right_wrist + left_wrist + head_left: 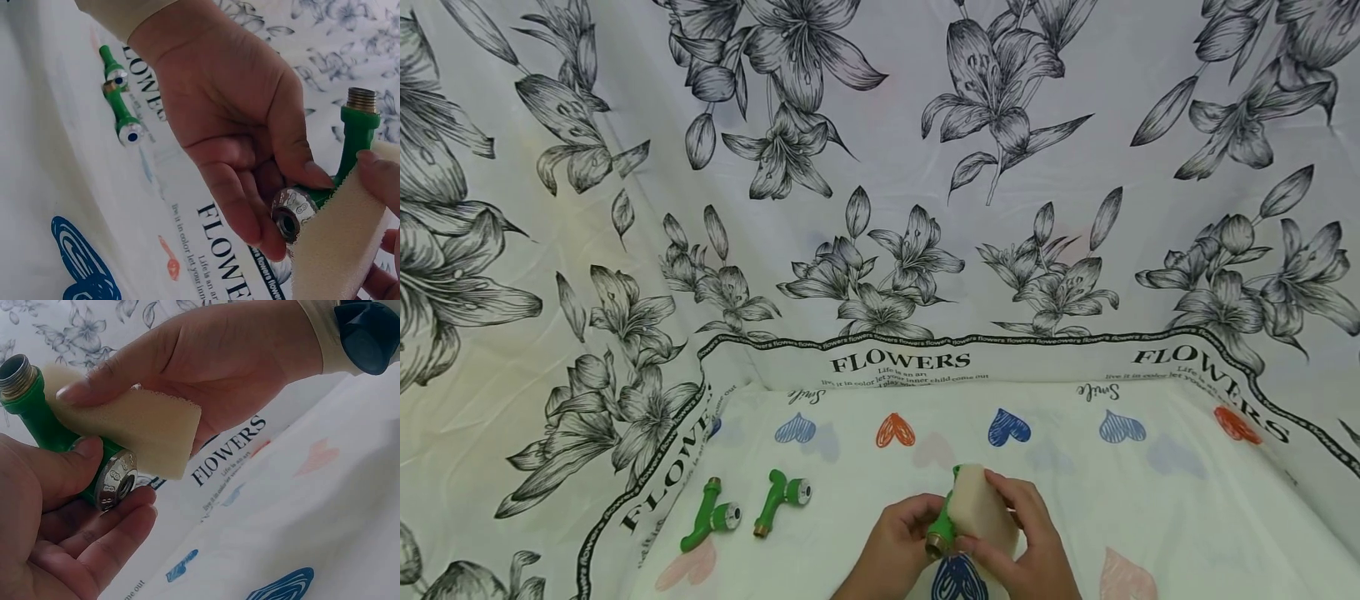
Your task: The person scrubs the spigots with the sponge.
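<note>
My left hand [898, 537] grips a green faucet [59, 428], its thumb on the body near the silver round handle [117, 480]. The faucet's threaded brass end [362, 100] points up in the right wrist view. In my right hand [1033, 546] is a thick cream sponge [983, 507], pinched between thumb and fingers. The sponge lies against the side of the faucet and covers part of the green body. Both hands are close together over the cloth, low in the head view.
Two similar green faucets lie on the white cloth to the left, one faucet [706, 518] farther out and another faucet [777, 500] nearer. Heart prints mark the cloth [850, 483]. Behind it rises a flower-printed curtain [895, 200].
</note>
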`<state>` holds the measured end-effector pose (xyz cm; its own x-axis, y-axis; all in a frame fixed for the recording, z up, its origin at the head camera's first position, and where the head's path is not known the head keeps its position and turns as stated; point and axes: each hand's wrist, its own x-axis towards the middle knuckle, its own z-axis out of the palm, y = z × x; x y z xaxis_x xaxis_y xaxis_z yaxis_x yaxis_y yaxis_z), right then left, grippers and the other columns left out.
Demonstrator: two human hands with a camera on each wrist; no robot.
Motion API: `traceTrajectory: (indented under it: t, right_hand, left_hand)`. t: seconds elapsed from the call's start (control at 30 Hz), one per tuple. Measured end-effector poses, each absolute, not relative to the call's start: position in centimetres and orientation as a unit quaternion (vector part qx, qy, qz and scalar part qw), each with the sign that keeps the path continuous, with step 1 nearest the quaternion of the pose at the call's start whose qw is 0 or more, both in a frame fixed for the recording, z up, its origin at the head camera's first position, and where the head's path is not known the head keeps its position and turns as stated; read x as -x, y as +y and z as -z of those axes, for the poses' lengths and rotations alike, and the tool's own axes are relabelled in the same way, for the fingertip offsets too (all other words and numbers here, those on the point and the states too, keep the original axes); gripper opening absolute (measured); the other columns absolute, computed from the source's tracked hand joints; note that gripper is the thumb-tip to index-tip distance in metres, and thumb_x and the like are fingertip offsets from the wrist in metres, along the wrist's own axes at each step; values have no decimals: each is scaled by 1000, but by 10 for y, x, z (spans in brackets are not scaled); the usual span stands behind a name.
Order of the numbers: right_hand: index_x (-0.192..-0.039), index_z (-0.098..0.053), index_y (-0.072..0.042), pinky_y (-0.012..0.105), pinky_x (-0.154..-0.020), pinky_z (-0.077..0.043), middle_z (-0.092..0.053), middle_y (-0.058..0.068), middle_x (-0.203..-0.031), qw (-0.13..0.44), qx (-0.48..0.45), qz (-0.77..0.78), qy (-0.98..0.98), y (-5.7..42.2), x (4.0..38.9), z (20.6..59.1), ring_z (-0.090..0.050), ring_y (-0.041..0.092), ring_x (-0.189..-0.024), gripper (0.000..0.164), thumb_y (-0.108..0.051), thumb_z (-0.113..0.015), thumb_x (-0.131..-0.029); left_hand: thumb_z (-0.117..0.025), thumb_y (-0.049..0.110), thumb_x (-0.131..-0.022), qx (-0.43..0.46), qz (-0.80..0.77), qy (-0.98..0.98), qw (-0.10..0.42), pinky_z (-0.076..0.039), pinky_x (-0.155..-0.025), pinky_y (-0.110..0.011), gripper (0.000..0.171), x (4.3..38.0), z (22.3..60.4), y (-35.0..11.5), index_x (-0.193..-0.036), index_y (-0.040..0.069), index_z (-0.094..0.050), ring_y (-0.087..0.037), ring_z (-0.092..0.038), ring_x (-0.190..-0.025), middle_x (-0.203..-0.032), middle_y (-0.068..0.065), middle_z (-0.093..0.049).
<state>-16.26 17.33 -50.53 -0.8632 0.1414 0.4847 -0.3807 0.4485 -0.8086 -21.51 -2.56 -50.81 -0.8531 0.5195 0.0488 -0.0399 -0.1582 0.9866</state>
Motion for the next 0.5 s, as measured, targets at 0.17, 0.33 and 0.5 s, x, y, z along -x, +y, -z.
traceTrajectory:
  t: [0.17, 0.33, 0.5]
  right_hand:
    - [-150, -61, -13, 31, -87, -58, -61, -3, -129, 221, -25, -529, -819, 175, 165, 503, -58, 16, -110, 73, -21, -96, -87]
    - [-153, -59, -14, 31, -90, -57, -61, 2, -133, 192, -5, -541, -819, 178, 166, 502, -58, 21, -113, 73, -28, -94, -90]
    - [-153, -58, -13, 33, -89, -58, -61, 3, -133, 179, 1, -553, -814, 177, 165, 502, -59, 22, -112, 73, -28, -93, -91]
  left_hand:
    - [-75, -5, -101, -207, -741, 606, 202, -62, -92, -31, 29, 215, 510, -27, -129, -4, -73, -23, -75, -107, -120, -16, -74]
    - [-75, -6, -100, -201, -739, 607, 211, -61, -94, -32, 32, 215, 510, -27, -131, 0, -75, -25, -76, -107, -121, -15, -76]
    - [-76, -3, -100, -209, -730, 623, 190, -61, -96, -32, 33, 215, 511, -27, -133, 0, -76, -25, -74, -112, -124, -14, -77]
